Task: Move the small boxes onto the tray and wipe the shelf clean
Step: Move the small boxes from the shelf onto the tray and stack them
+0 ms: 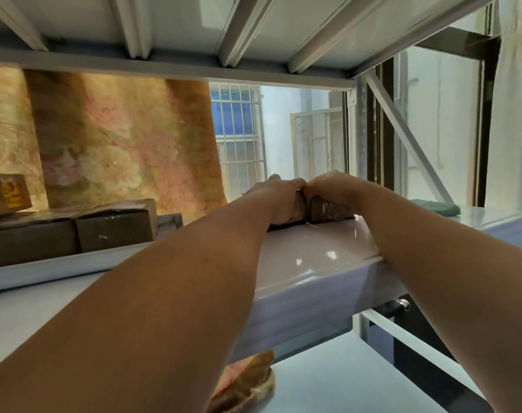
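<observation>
Both my arms reach across the white shelf [319, 251] to its far side. My left hand [279, 193] grips a small brown box [300, 208] from above. Beside it, my right hand [331, 186] grips a second small taped brown box [325, 210]. The two boxes stand side by side on the shelf, touching or nearly so, with the hands meeting over them. A white tray [51, 268] lies at the left with several brown cardboard boxes [113, 226] in it. A green cloth [435, 208] lies on the shelf at the right.
A yellow-printed carton [6, 193] sits on top of the boxes at far left. The upper shelf's underside [253, 31] hangs close overhead. A diagonal brace [408, 138] and upright post stand at the right. A patterned curtain [119, 138] hangs behind. A lower shelf [343, 383] lies below.
</observation>
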